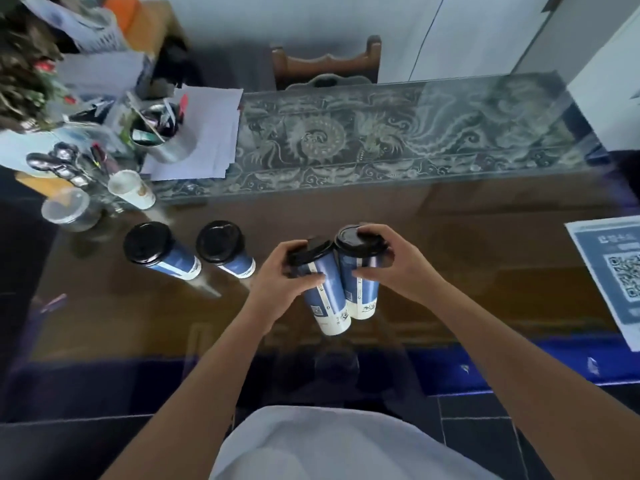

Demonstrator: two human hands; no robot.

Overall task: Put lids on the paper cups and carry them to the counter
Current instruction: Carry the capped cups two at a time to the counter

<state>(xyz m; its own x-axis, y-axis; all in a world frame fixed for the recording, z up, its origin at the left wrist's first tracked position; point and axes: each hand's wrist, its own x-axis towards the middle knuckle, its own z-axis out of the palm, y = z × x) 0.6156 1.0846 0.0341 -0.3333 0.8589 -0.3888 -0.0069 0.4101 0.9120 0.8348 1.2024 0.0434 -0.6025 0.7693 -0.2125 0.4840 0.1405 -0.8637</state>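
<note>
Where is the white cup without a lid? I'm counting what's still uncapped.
In the head view, the white lidless cup stands at the left of the glass table, between the clear plastic container and the paper stack, behind the two capped blue cups.

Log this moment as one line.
left hand: holds lidded cup | right hand: holds second lidded cup | two lidded cups on glass

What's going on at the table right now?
A person holds two lidded cups side by side over the glass table: the left hand grips one cup, the right hand the other cup. Two more lidded cups stand on the table to the left.
</note>
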